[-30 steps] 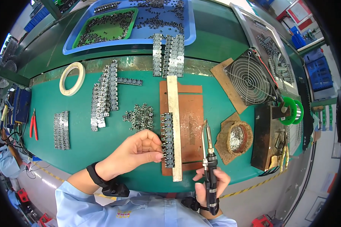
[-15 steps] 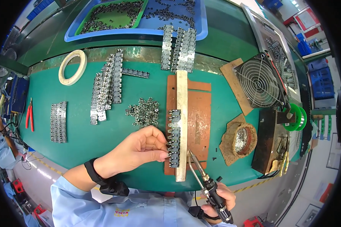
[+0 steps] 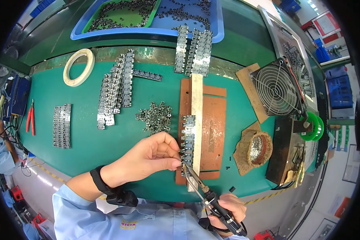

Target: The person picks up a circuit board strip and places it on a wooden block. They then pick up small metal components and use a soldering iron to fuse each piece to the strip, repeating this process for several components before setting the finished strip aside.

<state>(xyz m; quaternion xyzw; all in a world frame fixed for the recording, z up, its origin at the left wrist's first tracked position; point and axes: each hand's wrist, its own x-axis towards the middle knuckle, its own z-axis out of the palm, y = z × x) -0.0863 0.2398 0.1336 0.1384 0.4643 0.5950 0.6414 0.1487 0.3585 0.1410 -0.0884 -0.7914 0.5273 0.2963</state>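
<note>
A strip of small circuit boards (image 3: 188, 138) lies along a pale metal bar (image 3: 197, 94) on a brown base plate (image 3: 214, 132). My left hand (image 3: 158, 156) is closed in a pinch at the strip's left edge, near its lower end; whatever the fingertips hold is too small to make out. My right hand (image 3: 233, 208) grips a soldering iron (image 3: 214, 200) with a thin feed tube beside its tip. That tip reaches the strip's lower part, close to my left fingertips. Left of the strip is a pile of small metal parts (image 3: 154, 118).
Stacked board strips (image 3: 116, 86) and a tape roll (image 3: 68, 76) lie left, with red-handled pliers (image 3: 31, 119). More strips (image 3: 194, 52) lean on a blue tray (image 3: 218, 24) at the back. A fan (image 3: 277, 88), a round dish (image 3: 260, 148) and a green solder spool (image 3: 314, 126) stand right.
The soldering iron has moved left and slightly up, from beside the bar onto the board strip by my left fingertips. My left hand keeps its pinch. The whole view has shifted slightly.
</note>
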